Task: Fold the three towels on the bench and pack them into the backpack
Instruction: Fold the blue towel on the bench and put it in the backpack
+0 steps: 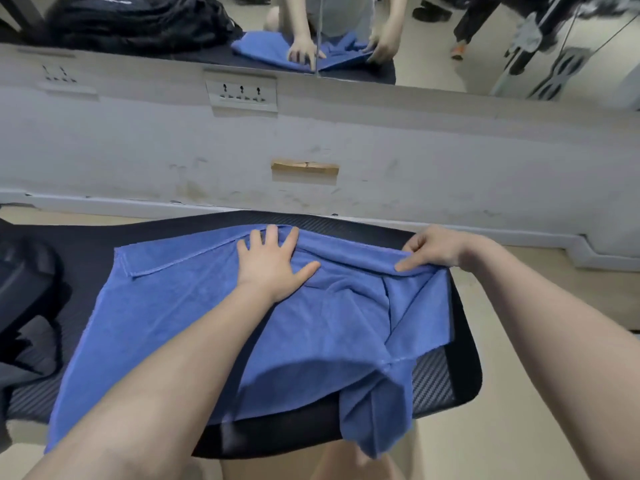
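Note:
A blue towel [180, 306] lies spread over the black bench [446, 372], rumpled on the right, with one corner hanging off the near edge. My left hand [273, 261] presses flat on the towel near its far edge, fingers spread. My right hand [433, 249] pinches the towel's far right edge, where the cloth is rolled over in a fold. The black backpack [24, 289] sits at the bench's left end, only partly in view. I cannot tell whether other towels lie under the blue one.
A white wall [381, 140] with a socket panel [241, 92] runs just behind the bench. Above it a mirror [433, 46] reflects my hands, the towel, the backpack and another person's legs. Beige floor shows to the right.

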